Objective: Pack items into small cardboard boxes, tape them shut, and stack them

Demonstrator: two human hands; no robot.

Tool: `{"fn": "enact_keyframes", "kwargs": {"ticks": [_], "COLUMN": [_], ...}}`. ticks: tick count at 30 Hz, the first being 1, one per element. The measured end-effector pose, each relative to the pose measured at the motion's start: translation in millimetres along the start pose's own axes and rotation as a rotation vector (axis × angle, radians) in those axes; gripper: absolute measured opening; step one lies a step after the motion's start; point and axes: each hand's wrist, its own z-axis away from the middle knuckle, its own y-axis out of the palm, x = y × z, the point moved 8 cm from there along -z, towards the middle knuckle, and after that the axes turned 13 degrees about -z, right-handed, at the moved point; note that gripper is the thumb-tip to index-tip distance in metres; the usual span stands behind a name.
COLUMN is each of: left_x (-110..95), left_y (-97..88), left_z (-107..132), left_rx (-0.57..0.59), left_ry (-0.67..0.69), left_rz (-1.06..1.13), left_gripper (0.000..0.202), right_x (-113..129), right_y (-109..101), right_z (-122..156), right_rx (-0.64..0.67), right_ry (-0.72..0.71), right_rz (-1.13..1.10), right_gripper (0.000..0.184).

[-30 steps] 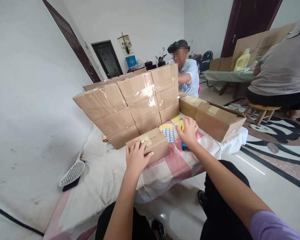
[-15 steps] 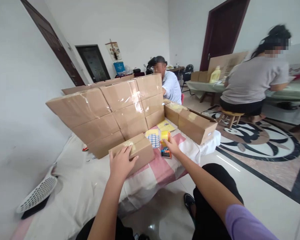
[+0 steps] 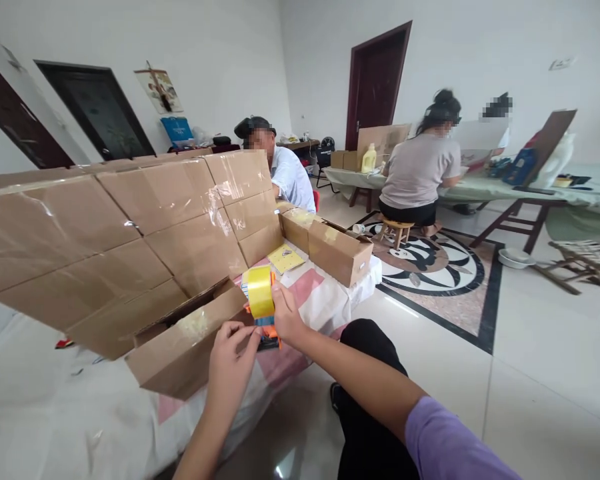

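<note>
In my right hand (image 3: pixel 289 313) is a tape dispenser (image 3: pixel 260 292) with a wide yellow roll and orange parts, raised over the table's front edge. My left hand (image 3: pixel 233 350) is just below and left of it, thumb and forefinger pinched together near the dispenser's lower end. Whatever lies between those fingertips is too small to make out. Left of my hands lies a cardboard box (image 3: pixel 180 353), with a gap along its far top edge and yellowish tape on top. Partly behind my fingers, an orange, blue and black item (image 3: pixel 270 339) rests on the cloth.
A wall of stacked cartons (image 3: pixel 145 233) stands behind the box. More cartons (image 3: pixel 337 252) line the table's right side, near a yellow card (image 3: pixel 285 258). One person (image 3: pixel 293 177) sits beyond the stack; another (image 3: pixel 415 173) sits on a stool at a far table.
My view has swung right. My left hand has come off the box top and closed beside the dispenser. My right hand has lifted the dispenser from the table; the box now shows a gap.
</note>
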Motion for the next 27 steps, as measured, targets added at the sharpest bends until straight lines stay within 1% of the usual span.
{"fn": "enact_keyframes", "kwargs": {"ticks": [3,5,7,8,10,12,15,17,21,24,27], "left_x": [12.4,15.7,15.8,15.2,12.4,8.9,9.1,13.3,16.6,15.3,18.1], "left_y": [8.2,9.2,12.6,16.2,24.8,32.7,41.1,44.5,47.0,48.7,56.3], "left_z": [-0.1,1.0,3.3,5.1,9.6,14.4,20.3,22.8,22.3,20.7,21.9], "left_rx": [-0.027,-0.069,-0.063,-0.032,0.069,0.188,0.327,0.375,0.408,0.404,0.414], "left_ry": [-0.136,-0.199,-0.277,-0.327,-0.421,-0.476,-0.522,-0.55,-0.538,-0.513,-0.492], "left_rz": [0.215,0.308,0.379,0.408,0.45,0.464,0.465,0.458,0.43,0.416,0.396], "left_gripper": [0.044,0.045,0.046,0.047,0.051,0.055,0.065,0.072,0.074,0.075,0.077], "right_x": [2.2,2.1,2.2,2.6,4.7,7.4,8.1,6.1,5.6,8.1,6.9], "right_y": [-6.5,-8.3,-10.6,-12.4,-17.3,-24.8,-37.2,-39.8,-40.6,-45.3,-51.1], "right_z": [-4.8,-9.8,-15.1,-18.0,-24.6,-31.7,-39.8,-43.3,-46.0,-47.5,-49.2], "right_rx": [-0.002,0.039,0.057,0.052,0.013,-0.063,-0.183,-0.189,-0.156,-0.189,-0.237], "right_ry": [-0.094,-0.152,-0.191,-0.201,-0.217,-0.227,-0.217,-0.194,-0.186,-0.191,-0.161], "right_rz": [0.133,0.239,0.318,0.341,0.367,0.365,0.347,0.374,0.427,0.421,0.379], "right_gripper": [0.048,0.047,0.045,0.044,0.043,0.043,0.043,0.041,0.039,0.038,0.039]}}
